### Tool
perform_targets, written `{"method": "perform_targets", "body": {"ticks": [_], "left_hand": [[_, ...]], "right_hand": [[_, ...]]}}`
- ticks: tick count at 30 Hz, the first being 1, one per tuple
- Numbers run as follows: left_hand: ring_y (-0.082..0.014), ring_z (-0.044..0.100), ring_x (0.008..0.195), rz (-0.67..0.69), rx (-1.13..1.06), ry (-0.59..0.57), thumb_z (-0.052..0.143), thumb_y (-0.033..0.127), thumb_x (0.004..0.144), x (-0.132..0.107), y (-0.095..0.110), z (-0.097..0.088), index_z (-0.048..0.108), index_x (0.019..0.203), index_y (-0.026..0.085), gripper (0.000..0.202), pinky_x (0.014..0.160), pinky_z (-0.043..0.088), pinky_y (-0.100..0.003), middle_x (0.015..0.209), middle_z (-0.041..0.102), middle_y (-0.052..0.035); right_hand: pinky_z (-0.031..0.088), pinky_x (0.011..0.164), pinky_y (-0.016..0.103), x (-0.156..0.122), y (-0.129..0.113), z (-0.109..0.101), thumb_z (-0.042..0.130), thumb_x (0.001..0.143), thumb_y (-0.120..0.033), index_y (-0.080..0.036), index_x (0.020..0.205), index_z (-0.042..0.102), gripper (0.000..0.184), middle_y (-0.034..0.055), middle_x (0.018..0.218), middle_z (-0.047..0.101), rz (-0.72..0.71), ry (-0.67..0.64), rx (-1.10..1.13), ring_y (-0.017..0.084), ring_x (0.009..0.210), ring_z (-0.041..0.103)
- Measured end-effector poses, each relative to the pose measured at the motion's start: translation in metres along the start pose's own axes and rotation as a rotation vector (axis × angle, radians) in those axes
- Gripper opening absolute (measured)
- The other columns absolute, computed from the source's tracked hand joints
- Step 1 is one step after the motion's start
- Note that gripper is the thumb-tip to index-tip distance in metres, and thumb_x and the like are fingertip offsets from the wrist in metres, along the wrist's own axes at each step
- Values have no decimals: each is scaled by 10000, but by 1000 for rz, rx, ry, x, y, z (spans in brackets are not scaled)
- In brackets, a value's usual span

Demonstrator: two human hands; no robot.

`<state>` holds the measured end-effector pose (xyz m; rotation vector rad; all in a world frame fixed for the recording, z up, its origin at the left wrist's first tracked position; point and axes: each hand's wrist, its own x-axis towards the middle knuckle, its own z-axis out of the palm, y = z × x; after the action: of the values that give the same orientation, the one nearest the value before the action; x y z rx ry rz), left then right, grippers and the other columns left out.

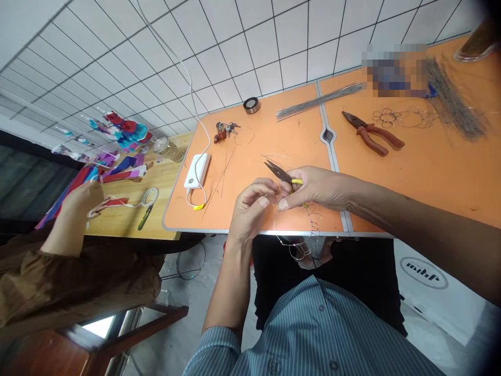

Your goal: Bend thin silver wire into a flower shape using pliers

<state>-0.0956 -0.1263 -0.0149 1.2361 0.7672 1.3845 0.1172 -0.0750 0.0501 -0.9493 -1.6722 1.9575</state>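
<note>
Over the front of the orange table my left hand (250, 206) pinches a thin wire, fingers curled. My right hand (313, 185) is closed around needle-nose pliers (279, 171) with yellow handles; their dark jaws point up and left, away from the wire. Its thumb and fingertip also seem to touch the wire between the hands. A bent wire piece (299, 244) with coils and loops hangs below the right hand, past the table edge. Loose cut wires (276, 155) lie just beyond the pliers' tip. Fine detail at the fingertips is too small to make out.
Red-handled pliers (370, 133), wire loops (410, 117) and wire bundles (319, 101) lie right and back. Black tape (251, 105), keys (227, 130) and a white power bank (197, 171) with cable sit left. At the wooden table, another person's hand (84, 197) works among ribbons.
</note>
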Motion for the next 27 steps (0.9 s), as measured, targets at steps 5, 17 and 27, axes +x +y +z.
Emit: {"method": "perform_targets", "body": {"ticks": [5, 17, 27], "left_hand": [[-117, 656, 699, -206, 171, -5, 898, 429, 909, -8, 20, 1, 815, 918, 209, 236, 607, 536, -236, 901, 719, -31], [-123, 678, 589, -371, 203, 39, 937, 488, 859, -6, 31, 7, 790, 798, 178, 348, 494, 526, -203, 708, 744, -39], [-100, 718, 637, -331, 99, 196, 920, 446, 863, -10, 23, 3, 787, 803, 178, 305, 562, 598, -192, 864, 814, -52]], "right_hand": [[439, 691, 372, 8, 2, -8, 947, 709, -296, -262, 777, 565, 390, -6, 801, 646, 1, -13, -136, 200, 743, 590], [311, 618, 348, 13, -6, -9, 921, 707, -314, -262, 731, 571, 354, -34, 678, 535, -22, -17, -385, 161, 630, 439], [390, 763, 389, -11, -5, -26, 775, 962, -595, -254, 807, 620, 405, 40, 818, 618, -149, 398, -436, 248, 830, 585]]}}
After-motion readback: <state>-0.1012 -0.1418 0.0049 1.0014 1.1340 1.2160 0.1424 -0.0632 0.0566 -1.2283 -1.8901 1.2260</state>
